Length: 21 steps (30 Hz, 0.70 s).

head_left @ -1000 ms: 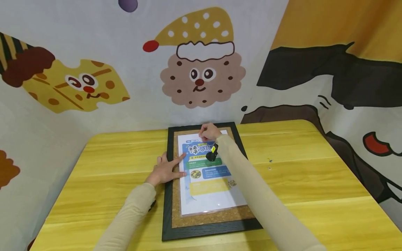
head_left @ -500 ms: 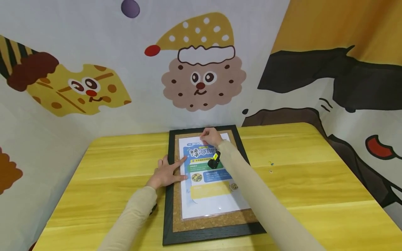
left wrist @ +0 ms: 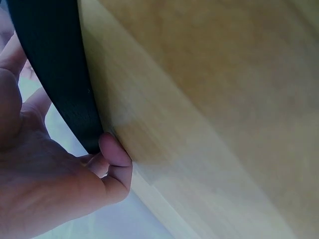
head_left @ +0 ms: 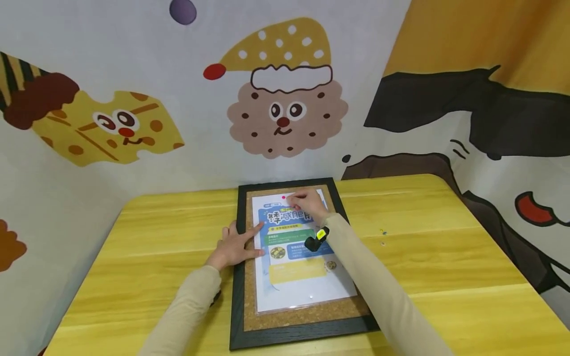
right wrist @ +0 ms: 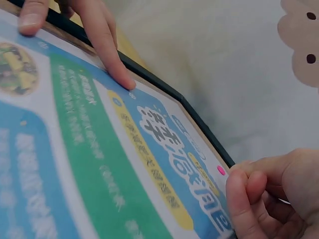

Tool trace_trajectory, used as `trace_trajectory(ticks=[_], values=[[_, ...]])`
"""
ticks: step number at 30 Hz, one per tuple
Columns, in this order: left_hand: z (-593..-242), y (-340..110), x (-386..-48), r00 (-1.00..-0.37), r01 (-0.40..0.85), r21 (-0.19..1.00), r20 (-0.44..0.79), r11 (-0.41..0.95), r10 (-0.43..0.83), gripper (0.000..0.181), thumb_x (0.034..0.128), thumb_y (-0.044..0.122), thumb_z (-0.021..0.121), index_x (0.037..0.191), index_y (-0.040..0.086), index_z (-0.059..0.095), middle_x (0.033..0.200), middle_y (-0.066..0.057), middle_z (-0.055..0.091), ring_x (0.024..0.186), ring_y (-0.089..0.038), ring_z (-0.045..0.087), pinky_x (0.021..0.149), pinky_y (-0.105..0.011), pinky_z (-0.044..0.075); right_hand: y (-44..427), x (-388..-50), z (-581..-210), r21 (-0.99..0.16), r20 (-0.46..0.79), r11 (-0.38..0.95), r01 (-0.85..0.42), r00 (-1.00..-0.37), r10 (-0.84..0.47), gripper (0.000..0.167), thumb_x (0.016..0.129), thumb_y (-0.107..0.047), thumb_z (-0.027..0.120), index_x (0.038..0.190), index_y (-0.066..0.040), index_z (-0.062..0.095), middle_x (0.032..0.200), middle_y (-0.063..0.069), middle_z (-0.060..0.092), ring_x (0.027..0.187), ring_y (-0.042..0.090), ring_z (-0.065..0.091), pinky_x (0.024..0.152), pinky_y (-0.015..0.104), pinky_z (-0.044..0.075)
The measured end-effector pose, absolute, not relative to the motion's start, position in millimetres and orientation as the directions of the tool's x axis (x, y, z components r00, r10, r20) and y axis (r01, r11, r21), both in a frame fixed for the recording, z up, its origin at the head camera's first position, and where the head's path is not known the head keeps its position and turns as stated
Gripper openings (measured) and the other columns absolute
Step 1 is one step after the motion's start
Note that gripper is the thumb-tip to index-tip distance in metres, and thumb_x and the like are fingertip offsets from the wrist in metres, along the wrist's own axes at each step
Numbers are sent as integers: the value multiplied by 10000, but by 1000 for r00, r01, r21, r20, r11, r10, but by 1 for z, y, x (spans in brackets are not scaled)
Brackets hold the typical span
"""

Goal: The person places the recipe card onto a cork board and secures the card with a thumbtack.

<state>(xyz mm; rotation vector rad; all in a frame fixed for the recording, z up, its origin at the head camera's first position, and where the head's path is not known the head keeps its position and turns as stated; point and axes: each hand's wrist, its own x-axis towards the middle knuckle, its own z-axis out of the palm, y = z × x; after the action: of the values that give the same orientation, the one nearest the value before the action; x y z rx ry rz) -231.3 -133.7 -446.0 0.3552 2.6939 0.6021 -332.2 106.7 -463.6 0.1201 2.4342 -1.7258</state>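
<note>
The left hand (head_left: 236, 245) lay with its fingers spread apart, forefinger and thumb stretched onto a poster (head_left: 296, 267), while one bent finger touched the outer edge of a black frame (head_left: 238, 296). The right hand (head_left: 308, 201) had its fingers curled in, tips together, above the poster's far end. A bright pink, round-headed pin (head_left: 283, 197) stood in the poster just left of those fingertips, and whether they touched it was hard to tell.

The poster lay flat between the hands and toward the person from them, glossy and white, with a clear margin along its near edge. Large outlined characters ran across its blue upper panel, near the right hand. Beyond the left fingertips came a yellow strip, a green band, a round food picture, a blue box and a pale yellow box. Bare cork (head_left: 289, 321) surrounded the sheet inside the frame. Some tiny bits (head_left: 383, 232) lay on the yellow wood-grain table (head_left: 445, 267), well right of the right hand.
</note>
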Motion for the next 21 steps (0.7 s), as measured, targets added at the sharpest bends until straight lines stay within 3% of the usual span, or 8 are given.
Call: trace_trajectory(ticks=[4, 12, 21], values=[[-444, -133, -231, -904, 165, 451, -287, 877, 317, 806, 847, 549, 673, 1522, 286, 319, 1501, -372, 57, 1099, -381, 272, 810, -496, 371, 114, -320, -459, -922, -155, 365, 130, -987, -38, 181, 924, -176, 674, 1039, -56, 747, 856, 68, 670, 668, 145, 570, 647, 252, 449], [-443, -133, -231, -904, 177, 450, -278, 875, 326, 800, 853, 528, 678, 1522, 274, 321, 1496, -381, 56, 1107, -390, 267, 825, -534, 367, 125, -305, -454, -894, -167, 428, 132, -985, -46, 228, 936, -261, 664, 1078, -99, 738, 953, 45, 671, 814, 188, 573, 794, 331, 405], [-444, -135, -231, -902, 185, 449, -276, 874, 332, 807, 851, 539, 673, 1525, 278, 314, 1496, -383, 52, 1109, -395, 258, 808, -520, 369, 137, -287, -449, -876, -82, 482, 22, -991, -103, 187, 941, -151, 647, 1063, -40, 735, 921, 71, 665, 716, 175, 583, 633, 257, 469]])
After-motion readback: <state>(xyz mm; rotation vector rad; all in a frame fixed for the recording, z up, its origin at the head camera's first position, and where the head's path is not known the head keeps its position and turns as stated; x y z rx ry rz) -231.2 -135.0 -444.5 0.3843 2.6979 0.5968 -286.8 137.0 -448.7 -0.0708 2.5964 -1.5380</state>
